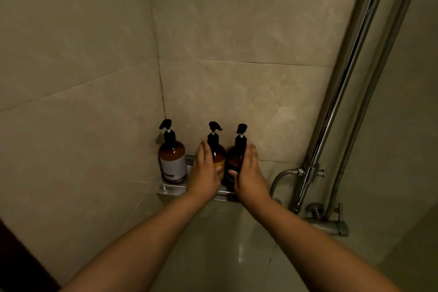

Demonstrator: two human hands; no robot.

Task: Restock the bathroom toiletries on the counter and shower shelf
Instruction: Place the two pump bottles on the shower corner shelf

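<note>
Beige marbled tiles close around a dim shower corner, and a shallow silver metal shelf point(170, 191) is fixed into that corner; I place everything else by it.

On the shelf's left end, tight against the corner, stands an amber pump bottle with a white label point(172, 161). It is upright with a black pump head on top, and neither hand touches it.

At the middle of the shelf stands an amber pump bottle with an orange label point(216, 151), also upright. My left hand point(205, 174) holds it, fingers laid up its left side and thumb across its front.

Just beside that one, on the shelf's right end, is a darker amber pump bottle point(233, 159). My right hand point(248, 174) grips it, fingers running up its right flank and thumb set on the front near the base. My hands cover the bottoms of these two bottles, so I cannot tell whether they rest on the shelf or are lifted slightly off it. Both my bare forearms reach up to the shelf from below.

Right of the shelf, a flexible chrome shower hose point(285, 172) arcs over to a tall chrome riser pipe point(339, 102). Lower than the shelf and further right sits a chrome mixer valve point(331, 226).
</note>
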